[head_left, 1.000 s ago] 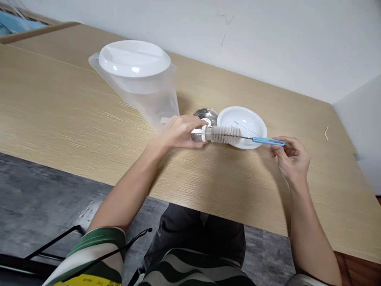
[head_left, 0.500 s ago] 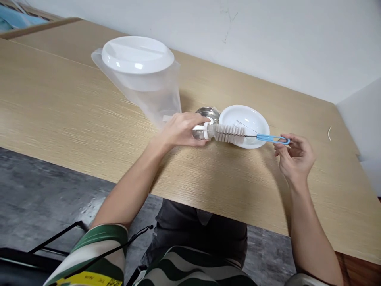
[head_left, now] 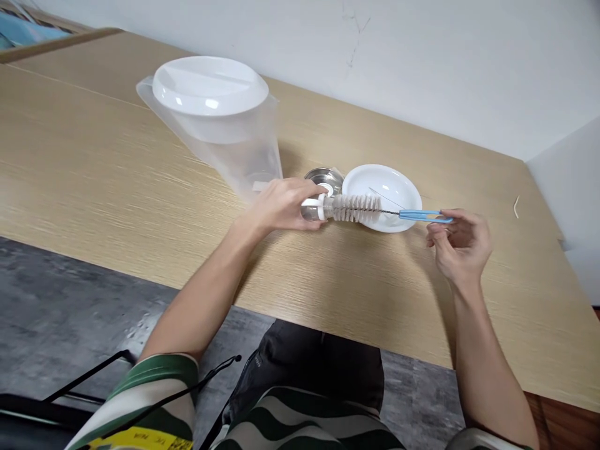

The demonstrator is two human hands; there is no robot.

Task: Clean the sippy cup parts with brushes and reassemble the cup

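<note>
My left hand (head_left: 285, 203) is closed around a small clear bottle (head_left: 310, 212) with a white collar, which lies sideways with its mouth to the right. The white bristles of a bottle brush (head_left: 359, 208) are partly at the bottle's mouth, most of them outside it. My right hand (head_left: 462, 244) pinches the end of the brush's blue loop handle. Behind the brush is a white bowl (head_left: 363, 177) with a thin wire-like piece in it. A small metal dish (head_left: 321, 175) with a white ring in it stands left of the bowl, partly hidden by my left hand.
A large translucent pitcher (head_left: 239, 153) with a white lid stands on the wooden table (head_left: 117, 181), left of the dish. A short white strip (head_left: 516, 207) lies at the right. The wall (head_left: 445, 69) borders the table's far side.
The view has shifted slightly, moving everything a little to the left. Both hands keep their grip; the brush stays at the bottle's mouth, its handle turned slightly.
</note>
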